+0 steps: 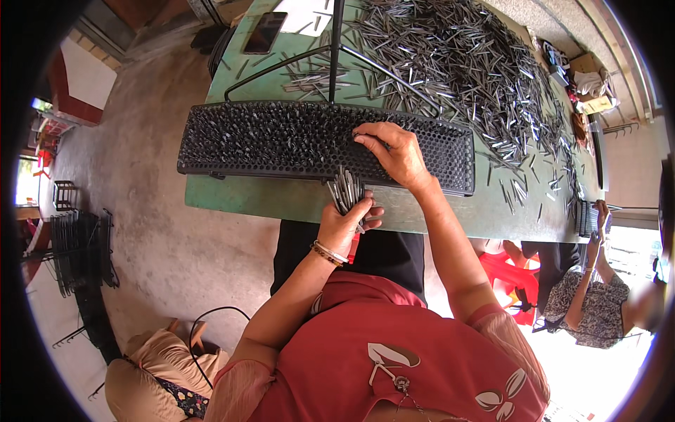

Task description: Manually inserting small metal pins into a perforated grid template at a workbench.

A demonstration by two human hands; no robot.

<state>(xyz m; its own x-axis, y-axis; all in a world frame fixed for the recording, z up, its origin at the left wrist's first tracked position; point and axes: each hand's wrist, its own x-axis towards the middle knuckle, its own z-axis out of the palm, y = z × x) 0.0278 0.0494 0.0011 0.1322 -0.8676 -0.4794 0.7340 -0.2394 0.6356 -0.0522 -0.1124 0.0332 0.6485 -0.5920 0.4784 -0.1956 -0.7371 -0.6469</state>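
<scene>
My left hand (348, 224) is closed around a bundle of thin grey metal sticks (345, 188), their ends pointing up just in front of a long black rack. The black rack (451, 157) has rows of round holes and leans on a metal frame. Its left and middle part is crowded with upright stick ends (267, 133), while bare holes show toward the right end and along the front edge. Over the middle of the rack, my right hand (395, 149) has thumb and fingers pinched together close to the holes. What lies between those fingertips is too small to make out.
A green table (239, 204) carries a large heap of loose metal sticks (457, 63) behind the rack. A phone (266, 32) and white paper (307, 14) lie at the far left. At the right, another person (590, 302) holds a similar dark rack. Black metal racks (74, 253) stand left on the floor.
</scene>
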